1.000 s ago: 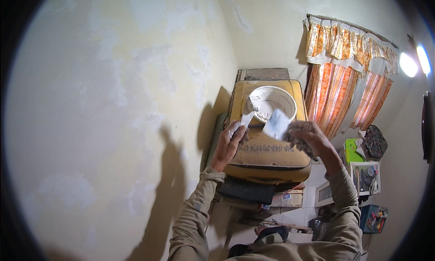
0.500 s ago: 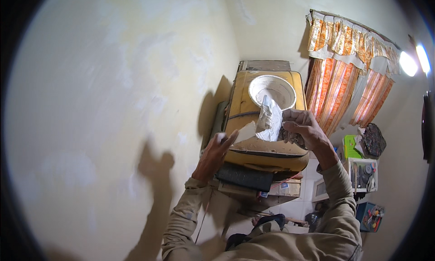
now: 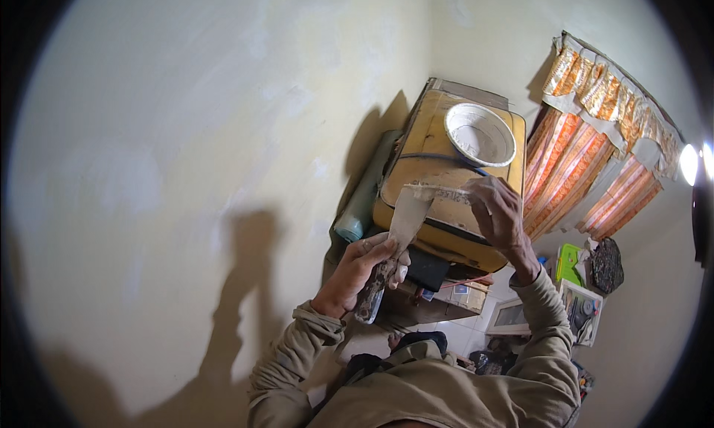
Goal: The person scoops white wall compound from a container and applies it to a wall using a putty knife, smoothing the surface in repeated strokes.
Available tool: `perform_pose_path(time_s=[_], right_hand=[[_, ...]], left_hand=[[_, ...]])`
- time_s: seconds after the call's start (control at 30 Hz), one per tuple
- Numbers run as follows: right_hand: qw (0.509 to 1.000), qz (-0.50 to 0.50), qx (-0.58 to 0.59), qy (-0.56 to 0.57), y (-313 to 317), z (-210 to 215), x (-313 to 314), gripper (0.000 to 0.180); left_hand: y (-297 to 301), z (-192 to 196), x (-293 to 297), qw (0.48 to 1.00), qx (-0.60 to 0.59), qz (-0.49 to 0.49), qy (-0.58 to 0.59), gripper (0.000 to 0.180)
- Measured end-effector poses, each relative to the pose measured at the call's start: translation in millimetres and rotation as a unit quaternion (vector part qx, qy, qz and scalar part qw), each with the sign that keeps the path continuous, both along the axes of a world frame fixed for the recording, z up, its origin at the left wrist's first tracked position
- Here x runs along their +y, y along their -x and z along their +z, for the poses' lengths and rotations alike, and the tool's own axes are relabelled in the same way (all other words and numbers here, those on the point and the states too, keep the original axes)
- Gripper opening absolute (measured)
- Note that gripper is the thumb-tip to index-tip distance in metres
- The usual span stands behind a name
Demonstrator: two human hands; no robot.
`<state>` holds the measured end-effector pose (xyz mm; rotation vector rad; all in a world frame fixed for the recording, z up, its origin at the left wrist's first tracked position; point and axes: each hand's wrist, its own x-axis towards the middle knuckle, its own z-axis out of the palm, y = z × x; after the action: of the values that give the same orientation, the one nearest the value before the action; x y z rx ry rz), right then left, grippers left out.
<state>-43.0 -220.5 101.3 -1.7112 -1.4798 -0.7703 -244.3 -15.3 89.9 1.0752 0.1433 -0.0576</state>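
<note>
Centrally in the frame, the left hand [image 3: 357,268] is gripping the handle of a putty knife [image 3: 394,238], its wide blade pointing up. Just right of it, the right hand [image 3: 500,214] is pinching a second scraper [image 3: 446,193] laid across the blade's top edge, so the two are touching. Above them, a white bucket [image 3: 480,134] is sitting on a yellow case [image 3: 424,160]. Orange curtains [image 3: 587,168] are hanging at the upper right, beside a pale wall [image 3: 186,130].

A pale plastered wall [image 3: 186,153] fills nine to twelve o'clock. Orange striped curtains [image 3: 587,160] hang at two o'clock. A rolled grey-green mat [image 3: 366,190] leans near centre. A green box [image 3: 570,264] and a dark bag [image 3: 608,266] lie at four o'clock.
</note>
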Motion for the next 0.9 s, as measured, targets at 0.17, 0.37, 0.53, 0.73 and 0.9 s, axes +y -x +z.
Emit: perform_pose_path(time_s=[0.17, 0.37, 0.53, 0.73, 0.9], right_hand=[[0.996, 0.022, -0.081, 0.002, 12, -12, 14, 0.038], [0.996, 0.016, -0.090, -0.002, 8, -19, 21, 0.041], [0.978, -0.103, -0.107, 0.147, -4, -29, 21, 0.035], [0.844, 0.046, 0.535, -0.006, -6, -53, 7, 0.027], [0.673, 0.139, 0.707, 0.169, 23, -48, -10, 0.032]], left_hand=[[15, 12, -5, 0.998, -0.002, 0.040, 0.042, 0.028], [26, 15, -12, 0.997, -0.012, 0.081, -0.015, 0.026], [33, 2, -9, 0.995, -0.017, 0.095, 0.009, 0.027], [36, -5, 1, 0.987, -0.033, 0.156, -0.004, 0.031], [34, -17, 10, 0.961, -0.068, 0.222, -0.152, 0.033]])
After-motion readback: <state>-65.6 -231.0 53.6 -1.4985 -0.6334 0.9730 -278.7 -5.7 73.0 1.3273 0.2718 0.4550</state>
